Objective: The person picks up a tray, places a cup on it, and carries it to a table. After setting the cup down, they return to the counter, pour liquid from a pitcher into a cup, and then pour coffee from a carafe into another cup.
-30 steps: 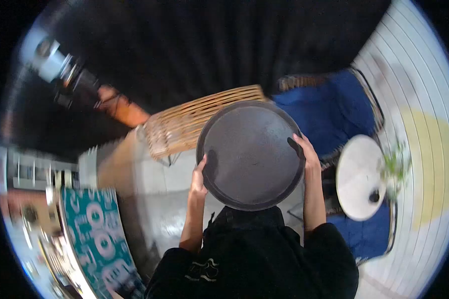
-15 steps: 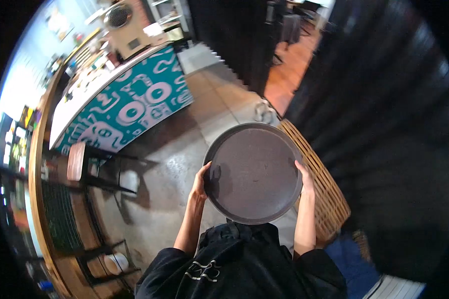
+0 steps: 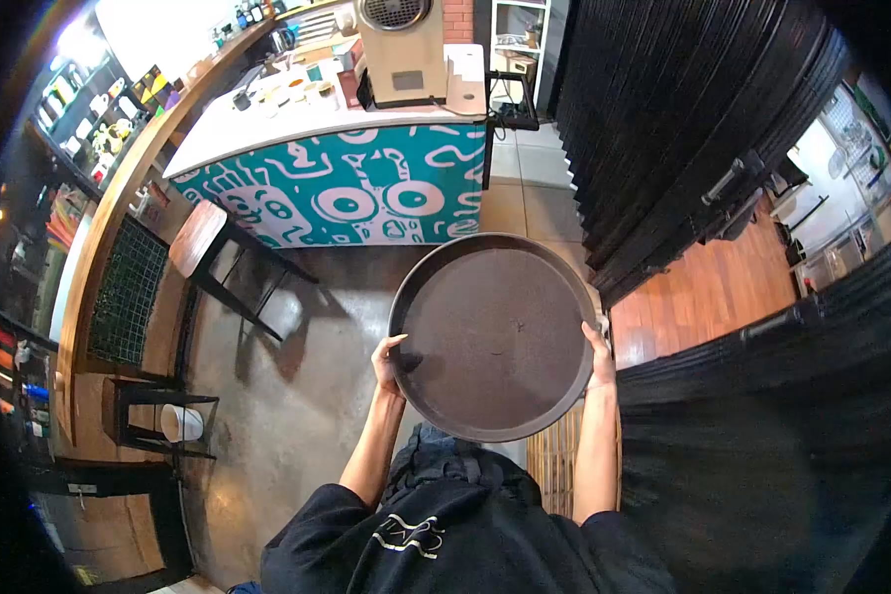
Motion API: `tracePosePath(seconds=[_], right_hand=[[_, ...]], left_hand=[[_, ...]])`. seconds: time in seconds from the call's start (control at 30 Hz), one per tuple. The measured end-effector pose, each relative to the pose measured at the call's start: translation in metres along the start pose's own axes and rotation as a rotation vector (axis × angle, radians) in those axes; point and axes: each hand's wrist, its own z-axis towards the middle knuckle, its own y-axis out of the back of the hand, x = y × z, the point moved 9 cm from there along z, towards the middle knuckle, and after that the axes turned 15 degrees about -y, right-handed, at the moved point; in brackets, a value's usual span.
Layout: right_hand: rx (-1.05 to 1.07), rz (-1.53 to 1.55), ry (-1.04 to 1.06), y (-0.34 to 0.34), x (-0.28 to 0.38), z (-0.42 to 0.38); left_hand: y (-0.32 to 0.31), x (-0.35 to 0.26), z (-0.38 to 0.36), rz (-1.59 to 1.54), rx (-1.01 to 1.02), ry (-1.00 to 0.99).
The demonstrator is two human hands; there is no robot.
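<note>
A round dark brown serving tray (image 3: 495,337) is held level in front of my body, and nothing lies on it. My left hand (image 3: 386,364) grips its left rim, thumb over the edge. On the opposite rim, my right hand (image 3: 599,358) holds it the same way. The fingers of both hands are mostly hidden under the tray.
Ahead stands a counter (image 3: 327,188) with a teal and white patterned front and a beige machine (image 3: 403,59) on top. A wooden stool (image 3: 203,238) is at left, with a white bucket (image 3: 181,424) nearer. Black curtains (image 3: 742,455) and a slatted bench (image 3: 554,455) line the right.
My view has turned to the right, so the counter now sits straight ahead and the doorway has shifted right. Both hands keep hold of the tray.
</note>
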Motion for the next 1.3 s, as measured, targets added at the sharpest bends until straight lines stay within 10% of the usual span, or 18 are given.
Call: tracePosePath(seconds=[0.5, 1.1, 1.3], right_hand=[[-0.315, 0.205, 0.061, 0.086, 0.241, 0.240], [-0.183, 0.223, -0.021, 0.067, 0.505, 0.580], [-0.082, 0.035, -0.076, 0.016, 0.586, 0.719]], left_hand=[[-0.247, 0.131, 0.349, 0.022, 0.128, 0.079], [-0.450, 0.212, 0.715, -0.327, 0.377, 0.016], [-0.500, 0.167, 0.769, 0.097, 0.004, -0.217]])
